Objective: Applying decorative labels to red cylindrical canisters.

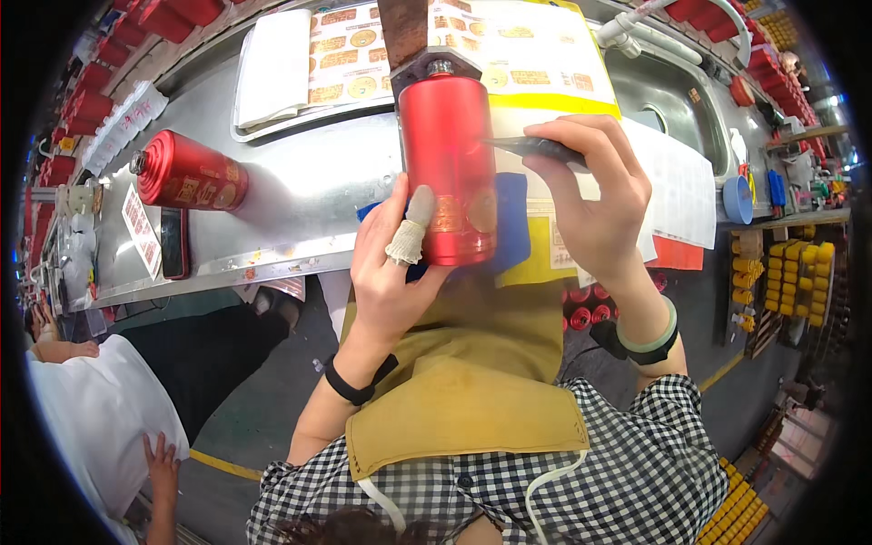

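A glossy red bottle [445, 163] with gold markings lies along a dark rest, its neck pointing away from me. My left hand [386, 259] is wrapped round its lower left side. A grey cot and a whitish knitted band cover one finger, which presses on the bottle's front. From the right, my right hand [595, 186] pinches dark, pointed tweezers [540, 147], their tip at the bottle's right side. Beyond, sheets of red and gold decals [350, 54] are spread over a tray. A second red bottle [193, 173] with gold decals stands on the metal bench to the left.
A phone [174, 243] lies near the bench's left front edge. On the right are white sheets [677, 186], a steel sink [668, 86] and a blue bowl [738, 200]. Several red bottles [590, 309] sit below the bench. A person in white [109, 418] is at the left.
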`<state>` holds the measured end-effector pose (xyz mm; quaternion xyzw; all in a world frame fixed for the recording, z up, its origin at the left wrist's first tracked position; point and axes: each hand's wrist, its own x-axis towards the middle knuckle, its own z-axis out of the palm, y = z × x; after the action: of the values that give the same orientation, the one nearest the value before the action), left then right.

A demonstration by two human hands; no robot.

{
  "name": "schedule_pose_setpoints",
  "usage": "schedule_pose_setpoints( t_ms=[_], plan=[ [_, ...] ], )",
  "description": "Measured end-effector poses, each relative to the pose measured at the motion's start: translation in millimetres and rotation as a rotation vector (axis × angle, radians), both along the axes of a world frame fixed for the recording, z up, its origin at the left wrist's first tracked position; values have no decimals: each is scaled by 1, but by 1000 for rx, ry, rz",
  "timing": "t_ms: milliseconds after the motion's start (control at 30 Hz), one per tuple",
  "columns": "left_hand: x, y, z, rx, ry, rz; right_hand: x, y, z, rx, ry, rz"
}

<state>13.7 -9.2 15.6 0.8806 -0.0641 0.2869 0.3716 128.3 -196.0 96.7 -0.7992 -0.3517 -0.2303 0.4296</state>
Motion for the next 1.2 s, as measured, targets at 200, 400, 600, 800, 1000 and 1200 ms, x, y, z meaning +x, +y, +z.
schedule_pose_setpoints(
  t_ms=[200,400,600,800,1000,1200],
  plan=[
    [-3,-13,-10,-129,-13,76,-4,-1,-2,-3,49,6],
    [-3,-23,-4,-228,118,104,-10,-8,-14,-36,4,50],
    [-22,-1,-30,-301,30,165,-23,24,-18,106,-76,8],
    [-20,-20,-12,-181,-83,180,-28,11,-6,109,-145,-58],
    [-15,-10,-15,-250,40,53,-30,16,-15,42,-224,-31],
    [-24,-11,-11,-414,193,156,-51,23,-39,-33,-352,128]
  ],
)
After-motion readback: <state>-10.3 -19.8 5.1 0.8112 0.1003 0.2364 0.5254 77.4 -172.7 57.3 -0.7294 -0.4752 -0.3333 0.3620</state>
